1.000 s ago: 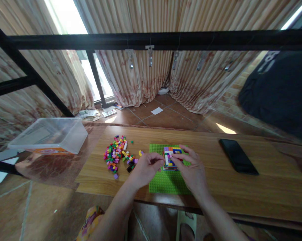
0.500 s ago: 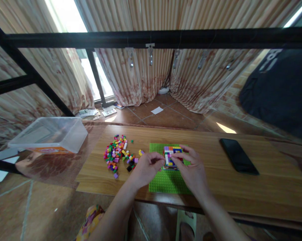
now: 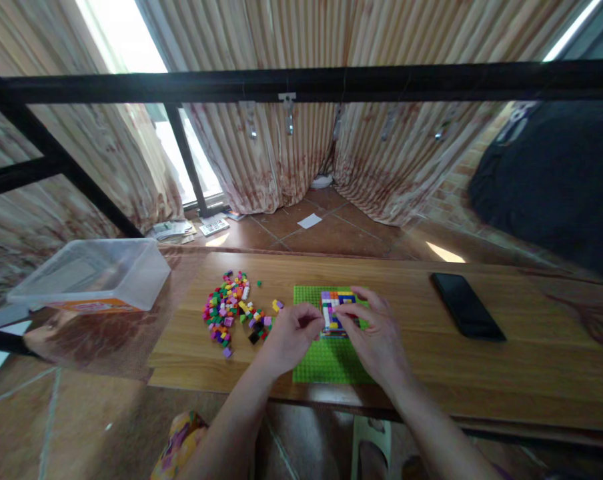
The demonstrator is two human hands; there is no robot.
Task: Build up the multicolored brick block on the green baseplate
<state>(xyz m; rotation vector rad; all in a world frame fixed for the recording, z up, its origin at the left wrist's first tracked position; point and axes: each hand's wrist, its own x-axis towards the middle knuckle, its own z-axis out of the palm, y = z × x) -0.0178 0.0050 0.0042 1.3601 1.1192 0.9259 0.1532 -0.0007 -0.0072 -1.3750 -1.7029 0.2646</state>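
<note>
On a green studded baseplate (image 3: 326, 367) stands a low block of toy bricks (image 3: 331, 320) in mixed colours, with white, purple, yellow, orange and blue on top. My left hand (image 3: 294, 333) is closed in a pinch at the block's left edge; whatever lies between its fingertips is too small or hidden to make out. My right hand (image 3: 379, 330) rests around the block's right side, its fingers curled over the far right corner and its thumb on the top. That hand hides part of the block's right side.
A pile of loose toy bricks (image 3: 226, 303) lies on the wooden table (image 3: 456, 380) left of the baseplate. A black phone (image 3: 466, 305) lies to the right. A clear plastic bin (image 3: 151, 273) stands beyond the table's left end. A black metal bar (image 3: 206, 85) crosses ahead.
The whole view has shifted slightly, so table and objects sit a little further left. Both hands keep nearly the same pose at the brick block.
</note>
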